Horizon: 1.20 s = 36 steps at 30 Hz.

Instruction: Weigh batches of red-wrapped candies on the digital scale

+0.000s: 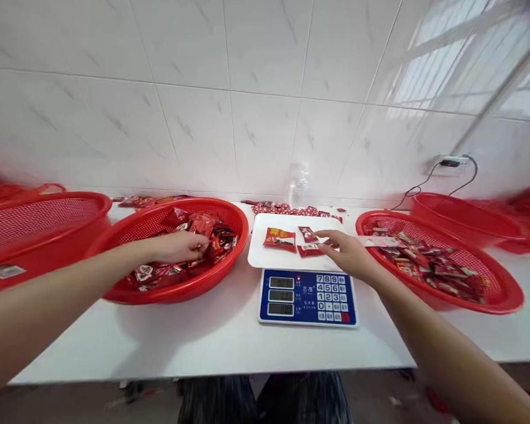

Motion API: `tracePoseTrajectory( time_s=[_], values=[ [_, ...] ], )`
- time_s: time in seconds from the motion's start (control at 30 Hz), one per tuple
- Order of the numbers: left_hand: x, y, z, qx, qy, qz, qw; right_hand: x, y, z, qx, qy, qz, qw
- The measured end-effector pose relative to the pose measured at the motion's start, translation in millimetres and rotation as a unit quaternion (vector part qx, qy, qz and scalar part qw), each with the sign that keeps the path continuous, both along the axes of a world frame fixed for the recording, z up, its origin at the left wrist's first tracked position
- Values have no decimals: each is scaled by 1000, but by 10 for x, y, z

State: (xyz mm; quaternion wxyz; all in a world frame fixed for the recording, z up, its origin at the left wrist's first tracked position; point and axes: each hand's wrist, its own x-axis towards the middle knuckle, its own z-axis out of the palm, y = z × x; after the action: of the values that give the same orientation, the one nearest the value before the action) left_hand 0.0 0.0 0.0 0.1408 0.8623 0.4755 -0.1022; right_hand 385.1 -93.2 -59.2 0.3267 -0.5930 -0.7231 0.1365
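My left hand (181, 246) reaches into a red plastic basket (241, 227) heaped with small red snack packets (203, 224). Its fingers are curled in among them, and whatever they grip is hidden. Over the white pan (258, 256) of a blue digital scale (308, 315) is my right hand (347, 252), thumb and fingers apart at the edge of two small dark red packets, the upper packet (308, 234) and the lower packet (309, 251). A larger red and yellow packet (280, 238) lies on the pan's left side.
On the right, another red basket (507, 294) contains many narrow packets (441, 265). Further red baskets stand at far left (83, 206) and back right (463, 221). Loose packets (287, 209) lie along the tiled wall, below a wall socket (448, 165) with a cable.
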Motion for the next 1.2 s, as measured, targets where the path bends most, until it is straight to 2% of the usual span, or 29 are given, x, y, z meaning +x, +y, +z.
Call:
tracePoseTrajectory(
  time_s=[0.1, 0.2, 0.3, 0.4, 0.5, 0.6, 0.7, 0.83, 0.9, 1.07, 1.2],
  values=[
    [123, 27, 216, 37, -109, 12, 993, 15, 27, -20, 4, 11, -1, 1000],
    [338, 57, 303, -30, -236, 33, 971, 6, 49, -38, 7, 21, 3, 1000],
    [676, 78, 253, -145, -330, 30, 932, -49, 76, -36, 7, 39, 10, 999],
    [1088, 66, 144, -203, -367, -24, 908, -158, 126, -10, -12, 120, 28, 992],
    [1448, 26, 48, -245, -383, -84, 887, -262, 209, 16, -52, 267, 70, 960],
    [1629, 6, 0, -264, -396, -92, 875, -258, 323, 21, -56, 349, 66, 933],
    [1593, 57, -6, -205, -417, -39, 885, -123, 445, 16, -27, 354, -2, 935],
    [1353, 190, -30, -75, -435, 67, 895, 53, 582, -9, -9, 320, -66, 945],
    [1241, 234, -61, -34, -438, 91, 894, 62, 635, -39, -3, 286, -87, 954],
    [1143, 209, -130, -17, -431, 83, 898, -43, 692, -51, 4, 161, -80, 984],
    [1194, 112, -157, -14, -434, 56, 899, -70, 613, 136, 44, 84, -88, 992]
  ],
)
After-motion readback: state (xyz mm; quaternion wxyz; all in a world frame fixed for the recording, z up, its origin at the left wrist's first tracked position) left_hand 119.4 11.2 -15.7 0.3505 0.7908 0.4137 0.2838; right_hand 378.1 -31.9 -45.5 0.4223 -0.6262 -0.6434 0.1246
